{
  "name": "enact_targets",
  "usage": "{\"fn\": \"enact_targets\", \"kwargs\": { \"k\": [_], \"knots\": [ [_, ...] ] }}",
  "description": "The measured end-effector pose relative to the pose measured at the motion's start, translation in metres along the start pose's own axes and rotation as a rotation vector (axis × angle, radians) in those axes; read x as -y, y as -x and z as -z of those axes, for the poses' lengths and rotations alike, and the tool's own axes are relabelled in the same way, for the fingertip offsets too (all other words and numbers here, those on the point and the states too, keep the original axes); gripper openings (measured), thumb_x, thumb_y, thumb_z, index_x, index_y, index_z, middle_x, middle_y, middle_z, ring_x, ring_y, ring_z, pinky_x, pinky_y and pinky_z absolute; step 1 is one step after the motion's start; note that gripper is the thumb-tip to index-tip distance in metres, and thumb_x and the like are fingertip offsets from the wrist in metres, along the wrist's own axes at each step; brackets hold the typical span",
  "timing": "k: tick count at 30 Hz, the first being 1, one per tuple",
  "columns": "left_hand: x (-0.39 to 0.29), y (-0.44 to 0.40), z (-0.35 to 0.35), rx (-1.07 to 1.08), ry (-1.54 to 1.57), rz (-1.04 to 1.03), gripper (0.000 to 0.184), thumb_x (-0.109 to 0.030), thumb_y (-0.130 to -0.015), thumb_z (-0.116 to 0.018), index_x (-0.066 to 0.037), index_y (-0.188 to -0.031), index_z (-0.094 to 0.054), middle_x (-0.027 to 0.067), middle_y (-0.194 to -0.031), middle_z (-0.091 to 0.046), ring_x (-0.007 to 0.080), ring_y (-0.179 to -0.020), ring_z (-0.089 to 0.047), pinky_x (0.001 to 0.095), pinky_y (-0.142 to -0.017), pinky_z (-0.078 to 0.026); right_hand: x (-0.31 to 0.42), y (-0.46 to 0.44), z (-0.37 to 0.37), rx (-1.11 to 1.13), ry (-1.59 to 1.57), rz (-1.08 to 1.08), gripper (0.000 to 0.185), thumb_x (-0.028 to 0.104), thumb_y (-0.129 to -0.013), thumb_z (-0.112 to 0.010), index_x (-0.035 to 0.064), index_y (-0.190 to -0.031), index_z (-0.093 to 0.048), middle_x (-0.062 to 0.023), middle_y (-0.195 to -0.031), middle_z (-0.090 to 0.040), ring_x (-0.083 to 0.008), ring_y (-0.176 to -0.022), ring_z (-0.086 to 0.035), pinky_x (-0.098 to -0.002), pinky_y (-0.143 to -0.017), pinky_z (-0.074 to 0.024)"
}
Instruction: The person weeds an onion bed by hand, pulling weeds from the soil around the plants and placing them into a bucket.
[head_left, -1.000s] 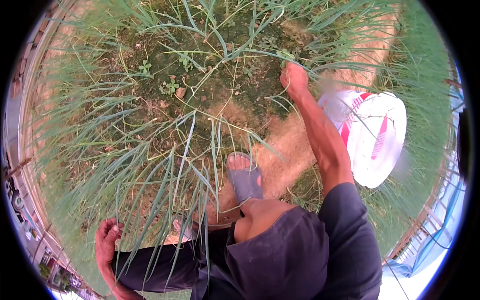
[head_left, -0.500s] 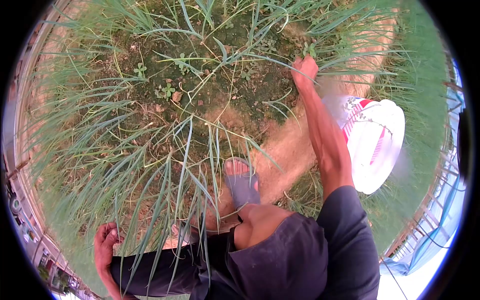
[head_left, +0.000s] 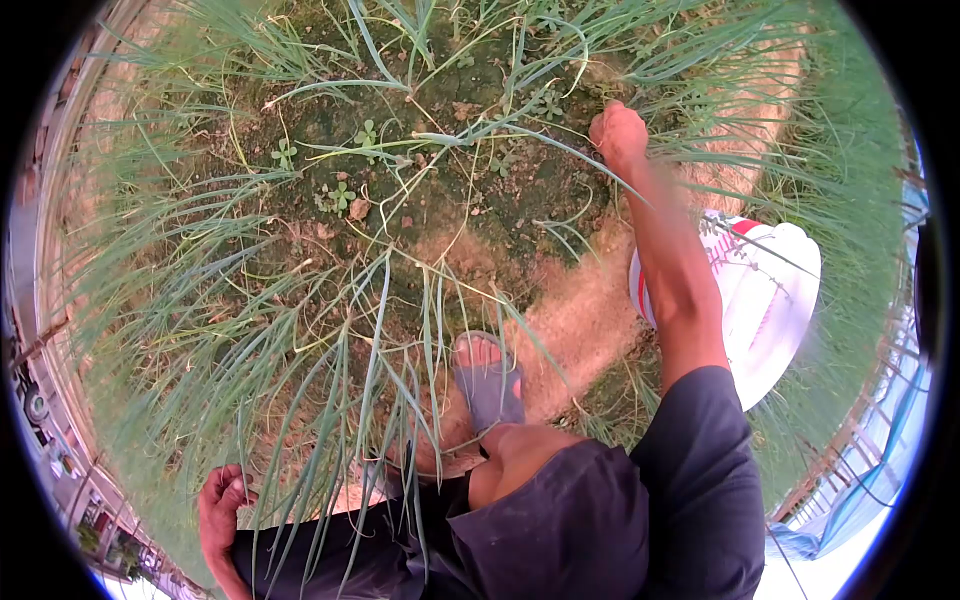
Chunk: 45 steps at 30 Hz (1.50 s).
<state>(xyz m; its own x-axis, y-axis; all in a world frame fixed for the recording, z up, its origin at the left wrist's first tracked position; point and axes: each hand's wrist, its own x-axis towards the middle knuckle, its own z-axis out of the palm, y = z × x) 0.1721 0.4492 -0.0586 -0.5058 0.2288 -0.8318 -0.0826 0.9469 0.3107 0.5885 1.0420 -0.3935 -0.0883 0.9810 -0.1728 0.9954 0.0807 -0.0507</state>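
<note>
My right hand (head_left: 619, 133) is closed at the soil, beside thin green leaves at the upper right; what its fingers hold, if anything, is hidden. My left hand (head_left: 222, 502) is at the lower left by my knee, its fingers curled near the long leaves of onion-like plants (head_left: 340, 400). Small clover-like weeds (head_left: 284, 154) grow in the dark soil (head_left: 420, 200) between the plants. A white bag with red marks (head_left: 765, 300) stands beside my right forearm, with a thin weed sprig lying on it.
My sandalled foot (head_left: 488, 380) rests on the bare earth path (head_left: 560, 350). Dense green leaves surround the bed on the left and right. A fence with blue sheeting (head_left: 880, 440) runs along the right edge.
My right hand has moved to the right across the soil. The small green leaves seen at its fingers before no longer show clearly. My left hand has shifted slightly lower in view.
</note>
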Motion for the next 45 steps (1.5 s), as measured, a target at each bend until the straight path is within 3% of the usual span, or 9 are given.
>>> {"fn": "enact_targets", "kwargs": {
  "k": [7,10,13,17,22,29,32,35,45],
  "knots": [
    [-0.003,-0.003,-0.001,-0.008,0.015,0.017,0.039,-0.026,-0.093,-0.065,0.003,-0.117,-0.057,0.0114,-0.1,-0.066,0.018,-0.078,-0.064,0.0316,-0.073,-0.051,0.014,0.003,0.02,0.043,-0.111,-0.11,0.034,0.032,-0.085,-0.058,-0.0003,-0.088,-0.067,-0.0253,-0.094,-0.069,-0.0415,-0.09,-0.068,-0.0462,-0.083,-0.0538],
    [-0.005,-0.003,-0.003,-0.009,0.008,0.026,0.039,-0.026,-0.092,-0.065,0.003,-0.116,-0.057,0.0114,-0.099,-0.066,0.0184,-0.078,-0.065,0.0318,-0.073,-0.051,0.024,0.005,0.011,-0.101,-0.308,0.041,0.035,0.033,-0.085,-0.06,-0.0018,-0.085,-0.066,-0.027,-0.089,-0.067,-0.0431,-0.089,-0.066,-0.0477,-0.082,-0.0515],
    [-0.006,-0.004,-0.003,-0.011,-0.007,0.027,0.039,-0.027,-0.092,-0.066,0.003,-0.115,-0.057,0.0113,-0.099,-0.066,0.0187,-0.078,-0.065,0.0318,-0.073,-0.051,0.031,-0.007,-0.007,0.11,-0.507,0.049,0.039,0.036,-0.084,-0.063,-0.0038,-0.083,-0.064,-0.0293,-0.087,-0.066,-0.0447,-0.088,-0.064,-0.0491,-0.081,-0.0495],
    [-0.014,0.0,-0.004,-0.022,-0.042,0.016,0.041,-0.03,-0.091,-0.067,0.003,-0.113,-0.058,0.0113,-0.098,-0.066,0.0192,-0.077,-0.065,0.0323,-0.071,-0.051,0.05,-0.008,-0.009,0.05,-0.386,0.109,0.043,0.04,-0.082,-0.067,-0.0018,-0.088,-0.066,-0.0276,-0.093,-0.068,-0.0449,-0.093,-0.065,-0.0479,-0.085,-0.0507],
    [-0.009,0.004,-0.004,-0.027,-0.032,0.036,0.043,-0.032,-0.09,-0.068,0.003,-0.112,-0.058,0.0115,-0.097,-0.065,0.0197,-0.076,-0.065,0.0332,-0.071,-0.052,0.074,-0.006,0.018,0.102,-0.253,0.029,0.029,0.021,-0.075,-0.066,-0.0008,-0.094,-0.069,-0.0274,-0.099,-0.069,-0.0443,-0.098,-0.066,-0.0484,-0.086,-0.0533],
    [-0.004,0.002,-0.003,-0.032,-0.001,0.027,0.041,-0.03,-0.091,-0.067,0.003,-0.113,-0.058,0.0115,-0.098,-0.065,0.0198,-0.077,-0.065,0.0333,-0.072,-0.052,0.069,-0.042,0.0,0.251,-0.082,0.173,0.025,0.018,-0.074,-0.064,0.0012,-0.091,-0.071,-0.0248,-0.098,-0.07,-0.0399,-0.095,-0.068,-0.0445,-0.085,-0.055],
    [-0.01,0.0,-0.007,-0.032,-0.018,0.018,0.042,-0.03,-0.091,-0.067,0.004,-0.113,-0.057,0.0111,-0.098,-0.065,0.0196,-0.076,-0.064,0.033,-0.072,-0.052,0.069,-0.041,-0.005,0.193,0.332,0.581,0.025,0.02,-0.076,-0.062,-0.0001,-0.088,-0.071,-0.025,-0.096,-0.07,-0.04,-0.094,-0.068,-0.0444,-0.084,-0.0552],
    [-0.013,0.002,-0.007,-0.03,-0.016,0.014,0.043,-0.031,-0.091,-0.067,0.004,-0.114,-0.057,0.0108,-0.098,-0.064,0.0192,-0.076,-0.064,0.0327,-0.072,-0.051,0.075,-0.021,0.006,0.11,-0.083,0.227,0.026,0.022,-0.078,-0.06,-0.001,-0.084,-0.071,-0.0246,-0.093,-0.07,-0.04,-0.092,-0.068,-0.0444,-0.083,-0.0554],
    [-0.001,0.01,-0.004,-0.033,0.021,0.031,0.042,-0.03,-0.091,-0.067,0.004,-0.115,-0.057,0.0106,-0.099,-0.065,0.0185,-0.078,-0.064,0.0321,-0.072,-0.05,0.026,-0.007,-0.013,-0.018,-0.513,0.088,0.03,0.025,-0.08,-0.056,-0.0031,-0.085,-0.063,-0.0294,-0.083,-0.065,-0.0414,-0.08,-0.066,-0.0469,-0.075,-0.0502]
  ]
}}
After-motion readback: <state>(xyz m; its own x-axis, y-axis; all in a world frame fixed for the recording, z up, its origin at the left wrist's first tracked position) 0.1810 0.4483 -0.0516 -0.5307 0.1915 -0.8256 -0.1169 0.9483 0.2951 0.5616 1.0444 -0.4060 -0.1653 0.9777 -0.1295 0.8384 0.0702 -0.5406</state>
